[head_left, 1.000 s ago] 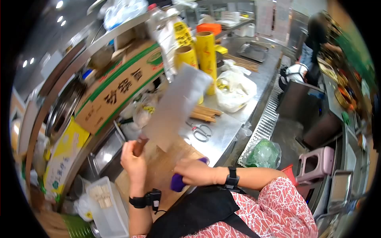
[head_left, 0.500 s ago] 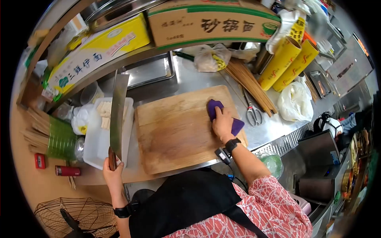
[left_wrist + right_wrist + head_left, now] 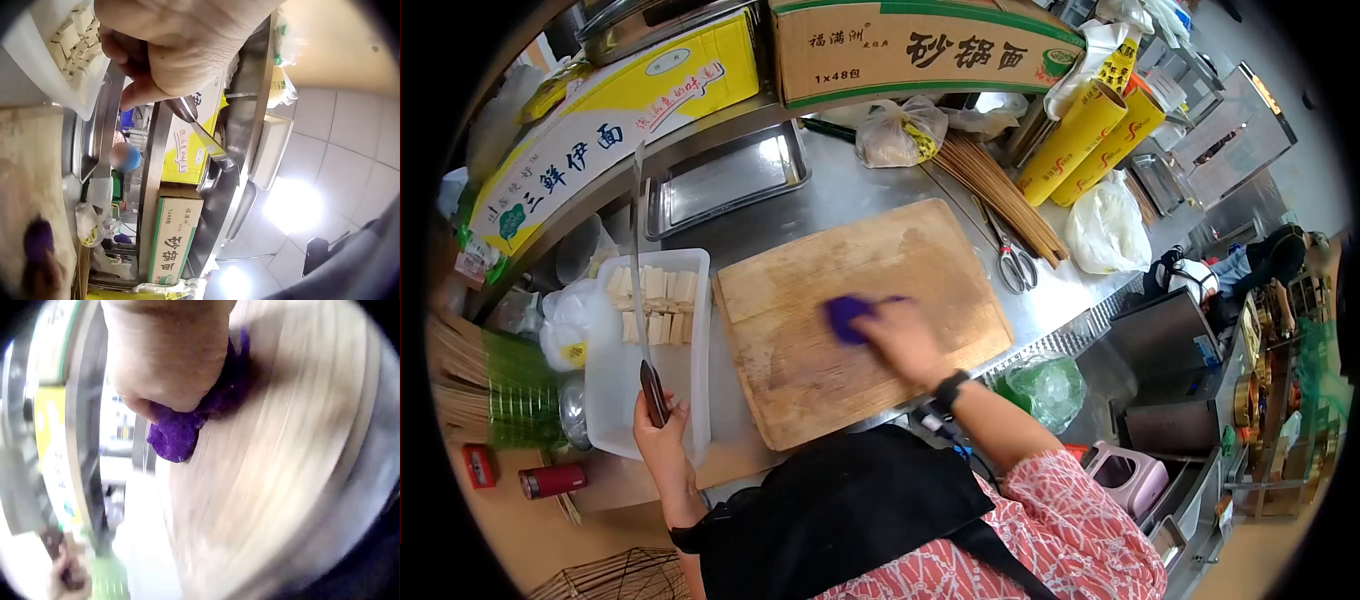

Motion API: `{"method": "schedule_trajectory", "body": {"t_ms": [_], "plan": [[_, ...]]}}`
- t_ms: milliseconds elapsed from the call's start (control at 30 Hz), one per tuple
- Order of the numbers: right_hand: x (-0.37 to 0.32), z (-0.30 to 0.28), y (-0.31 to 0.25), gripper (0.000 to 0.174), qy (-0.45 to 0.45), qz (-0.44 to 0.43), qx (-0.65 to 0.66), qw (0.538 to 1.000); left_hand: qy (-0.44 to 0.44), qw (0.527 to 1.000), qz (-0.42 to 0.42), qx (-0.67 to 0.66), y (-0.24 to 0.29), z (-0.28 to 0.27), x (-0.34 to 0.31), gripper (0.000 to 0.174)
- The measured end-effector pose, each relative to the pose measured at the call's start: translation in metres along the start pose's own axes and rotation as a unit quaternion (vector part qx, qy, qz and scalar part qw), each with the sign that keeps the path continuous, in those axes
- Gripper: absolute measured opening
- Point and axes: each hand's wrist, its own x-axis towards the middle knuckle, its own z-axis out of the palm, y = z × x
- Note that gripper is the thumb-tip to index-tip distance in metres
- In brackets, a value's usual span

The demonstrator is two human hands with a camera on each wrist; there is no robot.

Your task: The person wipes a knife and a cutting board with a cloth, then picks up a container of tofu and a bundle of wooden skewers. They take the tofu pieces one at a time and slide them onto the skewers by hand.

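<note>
My left hand [image 3: 663, 432] grips the dark handle of a cleaver [image 3: 640, 290], its blade pointing up, edge-on in the head view, over the white plastic tub [image 3: 702, 400]. Pale tofu-like pieces [image 3: 662, 290] lie in rows in that tub. On the wooden cutting board [image 3: 800, 395], my right hand [image 3: 900, 340] presses a bunched purple cloth [image 3: 846, 318] down near the middle, blurred by motion. The right wrist view shows the cloth [image 3: 177, 439] gathered under the curled fingers, against the wood.
Scissors [image 3: 1016, 268] and wooden sticks [image 3: 1010, 205] lie right of the board, near yellow wrap rolls [image 3: 1075, 150] and a white bag [image 3: 1106, 228]. Behind the board stands a metal tray [image 3: 730, 185], below a shelf with a cardboard box [image 3: 920, 60]. A green basket [image 3: 522, 390] stands at left.
The cleaver, first raised over the board, has swung left over the tub. The right hand has slid the purple cloth from the board's right side to its middle. The head view has turned.
</note>
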Motion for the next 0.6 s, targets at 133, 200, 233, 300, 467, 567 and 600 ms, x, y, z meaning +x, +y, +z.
{"method": "schedule_trajectory", "body": {"t_ms": [133, 200, 233, 300, 467, 567, 600], "plan": [[-0.06, -0.031, 0.093, 0.041, 0.148, 0.314, -0.146, 0.926, -0.024, 1.0, 0.004, 0.006, -0.01, -0.008, 0.015, 0.028], [-0.053, -0.016, 0.08, 0.031, 0.182, 0.319, -0.138, 0.92, -0.02, 1.0, -0.017, -0.003, -0.006, -0.011, 0.015, 0.028], [-0.031, -0.011, 0.05, 0.027, 0.183, 0.287, -0.105, 0.934, -0.017, 0.999, -0.026, -0.009, -0.005, -0.01, 0.017, 0.028], [-0.01, 0.014, -0.019, 0.019, 0.115, 0.112, -0.023, 0.987, -0.032, 0.999, -0.022, 0.0, -0.011, -0.017, 0.024, 0.028], [-0.041, 0.018, -0.056, 0.034, -0.011, -0.188, 0.105, 0.976, -0.044, 0.999, -0.023, -0.006, -0.012, -0.02, 0.035, 0.027], [-0.045, -0.016, 0.018, 0.031, -0.035, 0.019, -0.047, 0.998, -0.035, 0.999, -0.025, -0.015, -0.016, -0.029, 0.04, 0.028], [-0.046, -0.018, 0.055, 0.031, 0.067, 0.059, -0.064, 0.994, -0.031, 0.999, -0.028, -0.019, -0.018, -0.032, 0.04, 0.028]]}}
